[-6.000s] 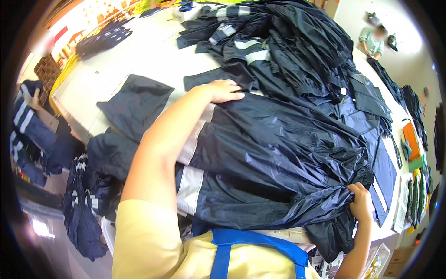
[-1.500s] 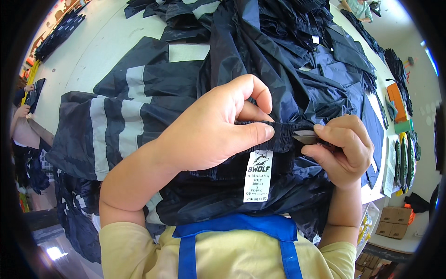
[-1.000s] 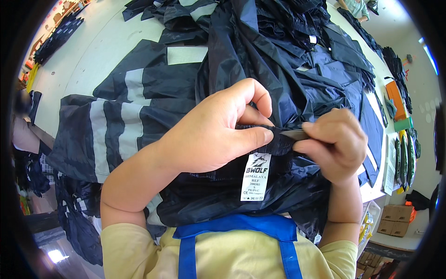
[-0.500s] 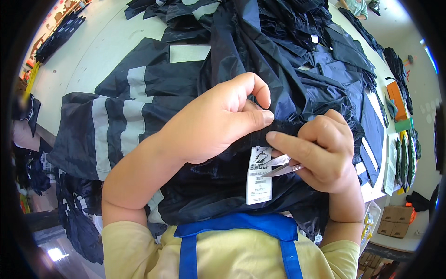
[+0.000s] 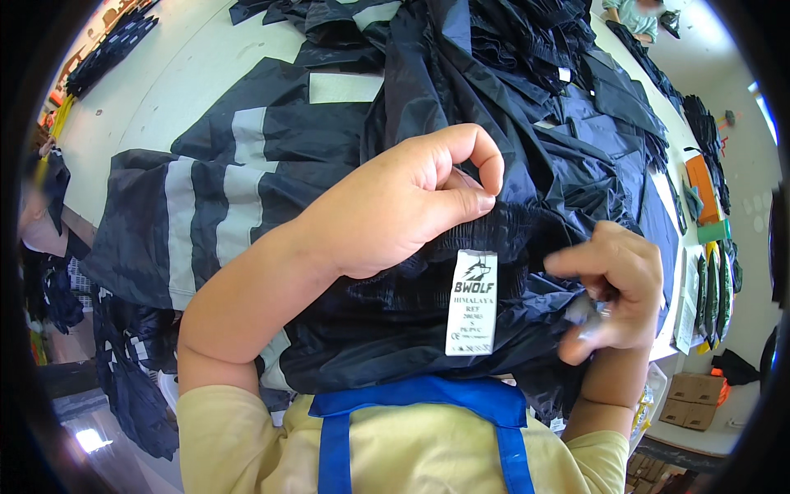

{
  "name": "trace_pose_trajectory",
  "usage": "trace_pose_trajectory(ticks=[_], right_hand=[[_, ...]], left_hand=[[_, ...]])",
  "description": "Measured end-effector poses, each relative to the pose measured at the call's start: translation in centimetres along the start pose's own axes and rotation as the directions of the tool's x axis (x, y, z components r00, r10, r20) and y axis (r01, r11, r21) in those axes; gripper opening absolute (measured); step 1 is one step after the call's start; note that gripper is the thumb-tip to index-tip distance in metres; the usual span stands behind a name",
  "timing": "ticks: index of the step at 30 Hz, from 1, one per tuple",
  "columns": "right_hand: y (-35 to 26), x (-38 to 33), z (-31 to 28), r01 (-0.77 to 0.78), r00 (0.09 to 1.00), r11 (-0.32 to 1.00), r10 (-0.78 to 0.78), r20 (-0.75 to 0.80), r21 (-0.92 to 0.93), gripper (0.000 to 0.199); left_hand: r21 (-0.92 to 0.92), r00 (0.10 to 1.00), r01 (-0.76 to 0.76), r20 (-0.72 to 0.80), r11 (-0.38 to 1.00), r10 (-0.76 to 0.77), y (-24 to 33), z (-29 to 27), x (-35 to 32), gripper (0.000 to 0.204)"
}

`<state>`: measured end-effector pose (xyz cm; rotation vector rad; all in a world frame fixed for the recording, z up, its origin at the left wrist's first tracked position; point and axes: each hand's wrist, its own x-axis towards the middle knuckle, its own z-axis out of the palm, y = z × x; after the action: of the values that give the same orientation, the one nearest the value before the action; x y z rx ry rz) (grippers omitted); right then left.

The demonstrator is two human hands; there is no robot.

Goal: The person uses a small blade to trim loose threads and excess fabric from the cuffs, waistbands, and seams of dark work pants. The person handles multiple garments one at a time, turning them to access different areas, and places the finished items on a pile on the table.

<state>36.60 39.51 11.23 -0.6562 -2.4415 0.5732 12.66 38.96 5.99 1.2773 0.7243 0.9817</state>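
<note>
A dark rain garment (image 5: 387, 350) lies in front of me, its gathered elastic waistband (image 5: 494, 239) across the middle. My left hand (image 5: 403, 202) is closed, thumb and forefinger pinched at the waistband's upper edge. Below that pinch a white printed label (image 5: 472, 305) hangs flat against the dark cloth. To the right of the label, apart from it, my right hand (image 5: 625, 284) is held with its fingers bent. Small metal scissors (image 5: 587, 317) sit in this hand, smeared by motion. Their blades cannot be made out clearly.
Dark garments with grey reflective strips (image 5: 239, 210) spread over the white table (image 5: 197, 58), with a heap (image 5: 527, 41) at the far side. An orange box (image 5: 699, 188) and a green roll (image 5: 714, 230) stand at the right. Cardboard boxes (image 5: 691, 401) lie beyond. Another person (image 5: 634, 16) is at the far right.
My right hand has moved right, carrying the scissors away from the label. The label now shows fully and has shifted slightly right. My left hand has shifted slightly right, still pinching.
</note>
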Motion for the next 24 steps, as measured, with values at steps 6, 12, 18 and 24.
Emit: trace_pose_trajectory(ticks=[6, 12, 18, 24], right_hand=[[-0.8, 1.7, 3.0, 0.265, 0.954, 0.920, -0.294, -0.061, -0.289, 0.026], [0.3, 2.1, 4.0, 0.463, 0.851, 0.739, -0.525, 0.011, -0.490, 0.032], [1.1, 1.0, 3.7, 0.273, 0.911, 0.960, -0.237, -0.337, 0.062, 0.011], [0.3, 0.6, 2.3, 0.111, 0.949, 0.986, -0.142, -0.283, -0.122, 0.028]], left_hand=[[0.008, 1.000, -0.018, -0.013, 1.000, 0.019, -0.3, 0.1, 0.1, 0.011], [-0.010, 1.000, 0.004, -0.010, 1.000, -0.004, -0.4, 0.2, 0.1, 0.012], [0.009, 0.999, 0.047, -0.003, 0.999, -0.047, 0.2, 0.0, 0.0, 0.003], [-0.052, 0.997, 0.082, 0.015, 0.995, -0.081, 0.2, 0.0, 0.1, 0.011]])
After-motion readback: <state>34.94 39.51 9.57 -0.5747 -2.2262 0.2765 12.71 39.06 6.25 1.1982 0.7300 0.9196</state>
